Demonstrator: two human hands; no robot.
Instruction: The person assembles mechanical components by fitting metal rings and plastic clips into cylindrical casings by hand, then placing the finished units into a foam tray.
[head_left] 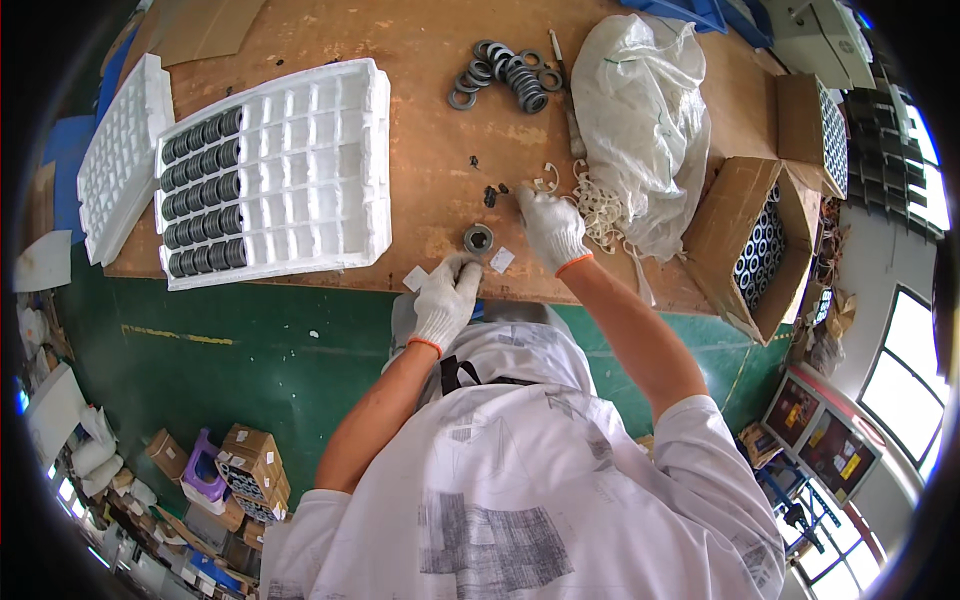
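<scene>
A grey metal ring [478, 238] with a dark centre lies near the table's front edge. My left hand [447, 297], in a white knitted glove with an orange cuff, has its curled fingertips against the ring's near side. My right hand [553, 228], gloved alike, is farther right with its fingers drawn together; what is between them is too small to make out. Small black pieces [491, 195] lie just left of its fingertips. Beside it is a heap of thin off-white loops [602, 208]. Two small white paper squares, a left one [415, 278] and a right one [502, 260], flank the ring.
A white foam tray [377, 160] on the left holds rows of dark rings, next to another foam tray [125, 160]. More loose rings [515, 75] lie at the back. On the right are a white woven sack [640, 120] and a cardboard box [728, 225] of rings.
</scene>
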